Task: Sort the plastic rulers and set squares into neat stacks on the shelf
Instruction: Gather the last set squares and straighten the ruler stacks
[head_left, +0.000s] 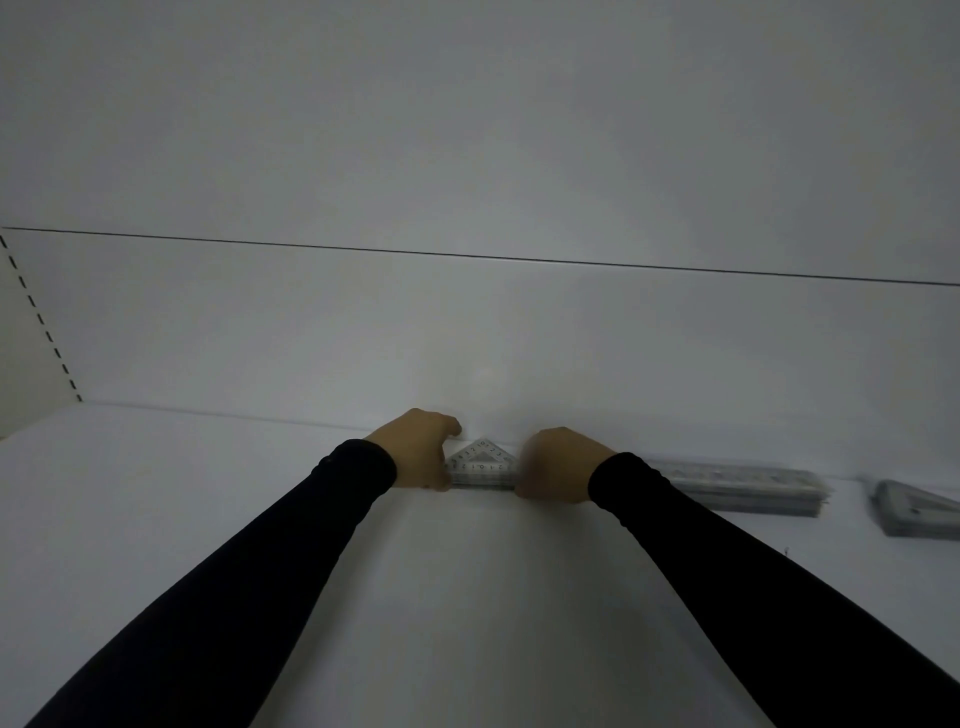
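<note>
A stack of clear triangular set squares (483, 464) lies flat on the white shelf (208, 493), its point toward the back wall. My left hand (418, 449) grips the stack's left end, fingers curled round it. At the right end my right hand (558, 465) holds the stack the same way. To the right lies a long stack of clear rulers (743, 486) against the back wall. Another stack of set squares (919, 512) sits at the far right edge of view.
The shelf's white back wall (467, 338) rises just behind the stacks. A slotted upright (41, 322) runs down the left side. Bare shelf surface stretches to the left and toward me.
</note>
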